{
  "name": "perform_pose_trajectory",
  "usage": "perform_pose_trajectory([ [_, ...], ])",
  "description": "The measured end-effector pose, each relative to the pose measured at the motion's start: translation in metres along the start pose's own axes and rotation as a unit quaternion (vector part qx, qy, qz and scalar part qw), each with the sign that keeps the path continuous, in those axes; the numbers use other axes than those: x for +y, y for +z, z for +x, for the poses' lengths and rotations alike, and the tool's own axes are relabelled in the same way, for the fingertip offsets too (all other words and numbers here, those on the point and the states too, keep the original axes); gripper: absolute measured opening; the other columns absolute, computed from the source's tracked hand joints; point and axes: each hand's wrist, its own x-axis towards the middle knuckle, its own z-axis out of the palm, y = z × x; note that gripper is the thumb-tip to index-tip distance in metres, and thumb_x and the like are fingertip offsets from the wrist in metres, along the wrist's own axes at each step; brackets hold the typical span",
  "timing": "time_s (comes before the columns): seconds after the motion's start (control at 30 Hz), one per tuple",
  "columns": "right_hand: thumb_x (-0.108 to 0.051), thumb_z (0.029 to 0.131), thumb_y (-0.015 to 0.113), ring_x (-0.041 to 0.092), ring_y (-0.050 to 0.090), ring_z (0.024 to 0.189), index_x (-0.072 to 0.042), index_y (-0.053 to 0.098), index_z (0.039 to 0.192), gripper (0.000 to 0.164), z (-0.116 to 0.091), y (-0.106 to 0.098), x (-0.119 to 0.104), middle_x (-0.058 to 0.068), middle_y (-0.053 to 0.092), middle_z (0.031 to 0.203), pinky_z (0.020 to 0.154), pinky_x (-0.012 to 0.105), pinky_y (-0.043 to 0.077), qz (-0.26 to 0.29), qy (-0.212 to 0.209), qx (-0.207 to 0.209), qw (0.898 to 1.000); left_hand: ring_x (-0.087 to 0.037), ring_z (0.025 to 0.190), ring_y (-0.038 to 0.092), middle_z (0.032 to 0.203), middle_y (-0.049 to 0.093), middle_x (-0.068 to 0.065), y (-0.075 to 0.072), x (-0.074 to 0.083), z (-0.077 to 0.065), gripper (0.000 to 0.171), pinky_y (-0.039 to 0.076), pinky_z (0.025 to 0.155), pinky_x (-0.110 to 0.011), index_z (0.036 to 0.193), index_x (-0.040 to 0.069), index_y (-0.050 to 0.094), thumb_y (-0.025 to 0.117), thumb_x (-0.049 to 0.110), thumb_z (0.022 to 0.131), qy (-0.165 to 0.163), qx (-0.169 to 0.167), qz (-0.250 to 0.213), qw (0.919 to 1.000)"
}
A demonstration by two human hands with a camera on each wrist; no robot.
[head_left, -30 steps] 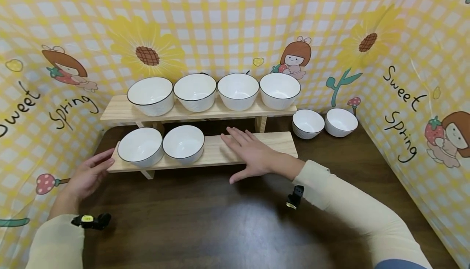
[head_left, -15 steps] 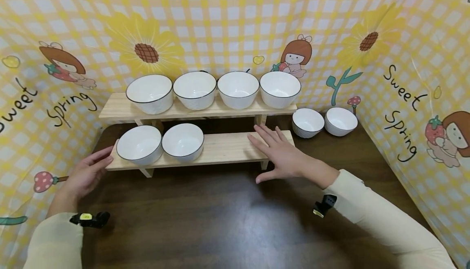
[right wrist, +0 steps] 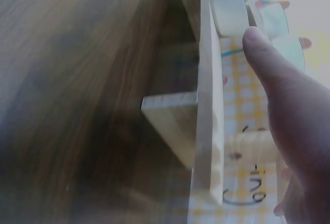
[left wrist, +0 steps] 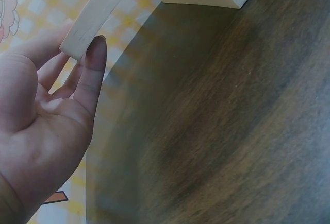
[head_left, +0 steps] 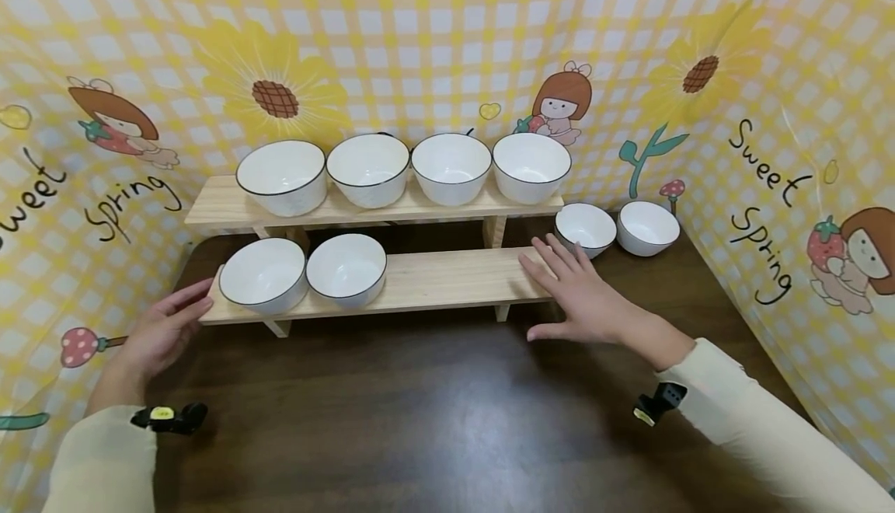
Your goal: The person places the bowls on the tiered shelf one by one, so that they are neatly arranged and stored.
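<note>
My left hand [head_left: 161, 334] pinches the left end of the lower wooden shelf [head_left: 447, 280]; in the left wrist view thumb and fingers [left wrist: 94, 62] lie on either side of the board end [left wrist: 90, 28]. Two white bowls with dark rims, the left one [head_left: 262, 273] and the one beside it [head_left: 346, 268], stand on that shelf's left half. My right hand [head_left: 587, 295], fingers spread and holding nothing, hovers at the shelf's right end. Just beyond its fingertips is a smaller white bowl [head_left: 586, 225], partly hidden by them, with another small bowl [head_left: 647, 227] to its right.
Several white bowls stand in a row on the upper wooden shelf [head_left: 217, 200], the rightmost bowl [head_left: 531, 169] near its end. The dark wooden tabletop [head_left: 391, 404] spreads in front. A yellow checked cloth [head_left: 447, 39] hangs behind and at both sides.
My right hand has moved right, from above the middle of the lower shelf to its right end near the small bowls. My left hand keeps its grip on the shelf end.
</note>
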Motion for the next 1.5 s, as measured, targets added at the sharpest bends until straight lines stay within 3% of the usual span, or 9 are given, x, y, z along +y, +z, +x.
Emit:
perform_pose_trajectory([
  [0.33,-0.056,0.083,0.079,0.043,0.003,0.154,-0.006,0.025,0.162,0.108,-0.038,0.001,0.027,0.025,0.014,0.166,0.115,0.071,0.007,0.01,0.071,-0.004,0.997,0.003,0.094,0.065,0.111,0.065,0.026,0.001,-0.001,0.002,0.03,0.053,0.077,-0.015,0.122,0.031,0.072,0.064,0.011,0.101,-0.002,0.004,0.019,0.9998],
  [0.63,-0.051,0.087,0.077,0.045,0.005,0.153,-0.004,0.027,0.161,0.101,-0.06,-0.002,0.044,0.028,0.015,0.165,0.115,0.071,0.004,0.029,0.099,0.017,0.995,0.002,0.091,0.065,0.109,0.067,0.025,0.0,0.0,0.0,0.03,0.053,0.074,-0.017,0.116,0.033,0.075,0.065,0.009,0.101,-0.005,0.01,0.007,0.9999],
  [0.93,-0.048,0.089,0.077,0.048,0.005,0.152,-0.003,0.023,0.161,0.101,-0.072,-0.011,0.066,0.033,0.016,0.162,0.114,0.072,0.002,0.028,0.152,0.031,0.988,0.001,0.09,0.065,0.109,0.068,0.023,0.001,0.001,-0.001,0.031,0.053,0.073,-0.017,0.117,0.032,0.075,0.064,0.009,0.101,-0.004,0.01,0.003,0.9999],
  [1.5,-0.046,0.097,0.067,0.053,-0.005,0.15,0.007,0.014,0.159,0.098,-0.082,-0.015,0.119,0.039,0.001,0.161,0.115,0.071,0.001,0.081,0.257,0.047,0.962,0.002,0.09,0.064,0.11,0.067,0.025,0.0,0.002,-0.001,0.031,0.053,0.074,-0.016,0.115,0.035,0.075,0.063,0.009,0.102,-0.001,0.007,0.021,0.9998],
])
